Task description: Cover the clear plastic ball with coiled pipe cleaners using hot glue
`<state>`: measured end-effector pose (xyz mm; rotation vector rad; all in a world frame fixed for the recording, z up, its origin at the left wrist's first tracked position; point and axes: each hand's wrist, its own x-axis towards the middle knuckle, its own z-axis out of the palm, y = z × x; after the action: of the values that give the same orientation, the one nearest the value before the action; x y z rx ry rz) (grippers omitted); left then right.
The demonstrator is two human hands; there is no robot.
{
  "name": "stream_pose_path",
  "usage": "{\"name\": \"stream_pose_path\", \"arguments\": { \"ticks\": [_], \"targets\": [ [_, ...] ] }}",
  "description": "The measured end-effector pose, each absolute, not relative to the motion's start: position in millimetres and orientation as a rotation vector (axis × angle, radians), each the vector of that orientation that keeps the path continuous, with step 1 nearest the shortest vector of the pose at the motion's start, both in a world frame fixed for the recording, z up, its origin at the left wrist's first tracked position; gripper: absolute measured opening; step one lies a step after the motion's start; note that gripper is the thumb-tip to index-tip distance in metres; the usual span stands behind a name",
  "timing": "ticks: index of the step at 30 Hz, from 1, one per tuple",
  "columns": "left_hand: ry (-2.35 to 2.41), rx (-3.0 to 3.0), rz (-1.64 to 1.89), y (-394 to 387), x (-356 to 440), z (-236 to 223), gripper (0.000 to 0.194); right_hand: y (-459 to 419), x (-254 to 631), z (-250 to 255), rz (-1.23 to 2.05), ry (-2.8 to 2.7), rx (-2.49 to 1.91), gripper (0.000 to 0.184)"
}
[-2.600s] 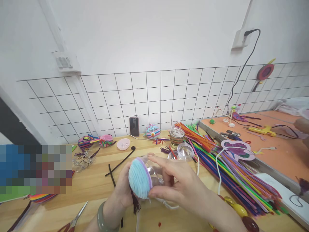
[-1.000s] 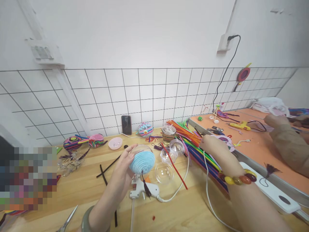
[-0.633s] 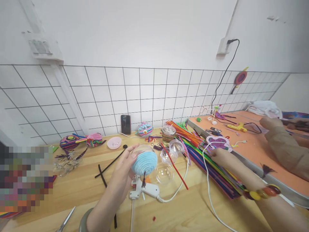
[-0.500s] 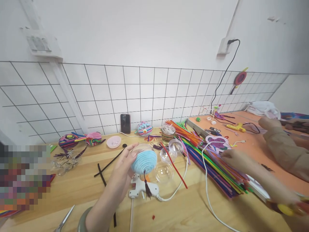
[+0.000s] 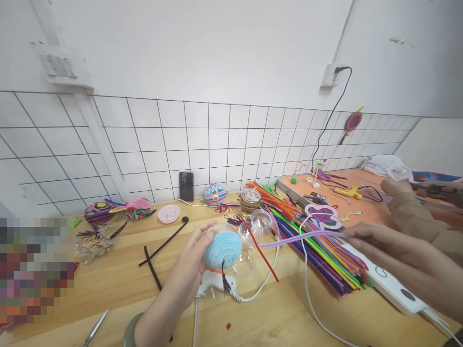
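Note:
My left hand (image 5: pixel 191 255) is closed round a plastic ball (image 5: pixel 223 248) whose lower half is wound with light blue fuzzy stems; its upper part is clear. A dark tassel (image 5: pixel 226 284) hangs from it. Pinched in my right hand (image 5: pixel 401 262) is one end of a light purple pipe cleaner (image 5: pixel 304 236), stretching leftward over the bundle of coloured pipe cleaners (image 5: pixel 321 265). Below the ball stands a white glue gun (image 5: pixel 219 282), partly hidden. Clear plastic half-shells (image 5: pixel 248 260) and a red pipe cleaner (image 5: pixel 265 258) lie just right of the ball.
Scissors (image 5: pixel 94 328) and black pipe cleaners (image 5: pixel 154 270) lie at left. Along the back are a pink dish (image 5: pixel 168 214), a phone (image 5: pixel 186 186) and a glass jar (image 5: pixel 250 200). A power strip (image 5: pixel 394 286) and white cable (image 5: pixel 307 284) are at right, near a co-worker's sleeve (image 5: pixel 408 212).
My right hand has left the ball, reached into the pipe cleaner bundle and drawn a purple one out to the right. My left hand keeps the ball, now turned with its tassel hanging down.

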<state>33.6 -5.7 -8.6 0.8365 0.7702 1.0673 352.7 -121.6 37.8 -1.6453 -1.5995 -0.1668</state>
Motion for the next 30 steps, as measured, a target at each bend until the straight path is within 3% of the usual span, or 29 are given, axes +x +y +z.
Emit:
{"name": "stream_pose_path", "arguments": {
  "ticks": [4,16,30],
  "targets": [
    [0.734,0.856,0.932,-9.2,32.9,-10.1,0.061,-104.7,322.3,26.4,0.050,-1.750,-1.536,0.028],
    [0.672,1.022,0.886,-9.7,32.4,-24.6,0.051,-90.2,310.3,1.7,-0.173,-1.778,-1.469,0.017],
    [0.653,1.058,0.898,-11.6,34.1,-20.7,0.031,-89.6,313.9,-9.5,-0.082,-1.795,-1.505,0.019]
  ]
}}
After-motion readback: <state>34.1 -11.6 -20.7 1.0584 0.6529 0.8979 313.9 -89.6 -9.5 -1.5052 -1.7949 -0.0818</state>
